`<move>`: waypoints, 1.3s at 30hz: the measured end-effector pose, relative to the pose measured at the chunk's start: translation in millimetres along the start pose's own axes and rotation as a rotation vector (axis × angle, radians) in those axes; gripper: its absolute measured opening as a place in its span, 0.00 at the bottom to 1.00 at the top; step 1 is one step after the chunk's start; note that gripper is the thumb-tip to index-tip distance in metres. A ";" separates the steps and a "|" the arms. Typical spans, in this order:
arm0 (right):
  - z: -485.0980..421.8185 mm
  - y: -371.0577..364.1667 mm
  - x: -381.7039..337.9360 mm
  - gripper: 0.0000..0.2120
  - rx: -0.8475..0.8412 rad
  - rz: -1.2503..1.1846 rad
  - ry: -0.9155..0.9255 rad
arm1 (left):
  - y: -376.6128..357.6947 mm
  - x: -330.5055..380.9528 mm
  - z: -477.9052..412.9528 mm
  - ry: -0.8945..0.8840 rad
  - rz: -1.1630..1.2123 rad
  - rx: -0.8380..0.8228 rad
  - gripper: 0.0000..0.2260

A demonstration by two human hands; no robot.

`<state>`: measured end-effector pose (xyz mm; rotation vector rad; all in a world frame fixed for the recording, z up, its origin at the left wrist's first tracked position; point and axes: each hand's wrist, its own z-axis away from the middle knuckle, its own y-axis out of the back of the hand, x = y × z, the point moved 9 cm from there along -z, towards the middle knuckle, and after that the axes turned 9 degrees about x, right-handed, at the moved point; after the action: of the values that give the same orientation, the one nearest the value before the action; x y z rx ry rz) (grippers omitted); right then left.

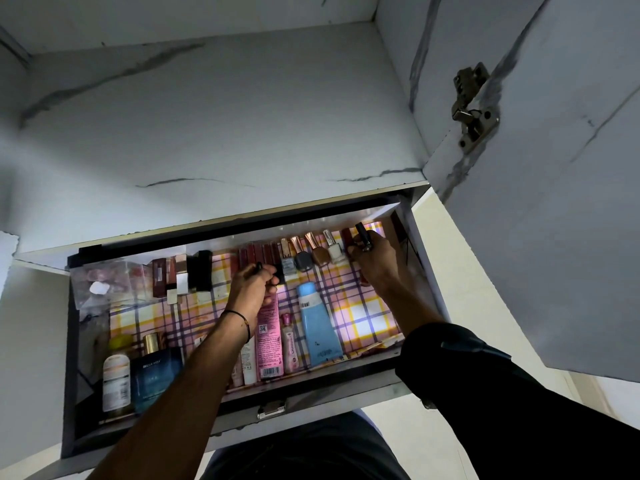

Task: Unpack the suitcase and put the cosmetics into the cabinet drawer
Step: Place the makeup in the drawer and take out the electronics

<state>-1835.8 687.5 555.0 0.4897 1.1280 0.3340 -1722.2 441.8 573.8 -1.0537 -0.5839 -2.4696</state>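
Note:
The open cabinet drawer [346, 377] is lined with checked paper and holds cosmetics. Nail polish bottles [320, 252] stand in a row along the back. A blue tube [317, 323] and a pink tube [269, 336] lie in the middle. My right hand [375, 259] is at the back right corner, shut on a dark lipstick tube [362, 233] held upright. My left hand [251, 284] is in the middle of the drawer, fingers curled around a small dark item near a row of red lipsticks [258, 254]; what it holds is partly hidden.
A blue perfume bottle [156, 375], a yellow-capped bottle [116, 379] and boxed lipsticks [181, 277] fill the drawer's left side, with a clear plastic pouch [104, 284] at the back left. The open cabinet door [554, 168] with its hinge [472, 105] hangs at the right.

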 end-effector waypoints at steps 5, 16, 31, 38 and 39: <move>0.7 -5.5 -2.5 0.14 -0.041 -0.026 0.012 | 1.3 1.0 -2.0 -0.003 -0.010 0.005 0.06; 10.1 9.4 19.4 0.08 -0.036 -0.509 -0.237 | -6.4 3.6 -2.9 -0.009 0.000 -0.029 0.07; 53.8 -8.0 -11.1 0.10 -0.326 -0.944 -0.220 | -47.8 -3.2 41.2 -0.064 -0.142 -0.313 0.09; 87.6 -51.7 -35.3 0.16 -0.480 -0.978 -0.252 | -40.7 1.3 55.8 -0.165 -0.188 -0.382 0.11; 91.7 -57.2 -38.5 0.16 -0.502 -0.989 -0.255 | -34.3 0.8 54.1 -0.178 -0.183 -0.370 0.12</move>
<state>-1766.4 601.5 585.7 -0.4734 0.8718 -0.3080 -1708.5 498.2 600.9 -1.4284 -0.2874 -2.7302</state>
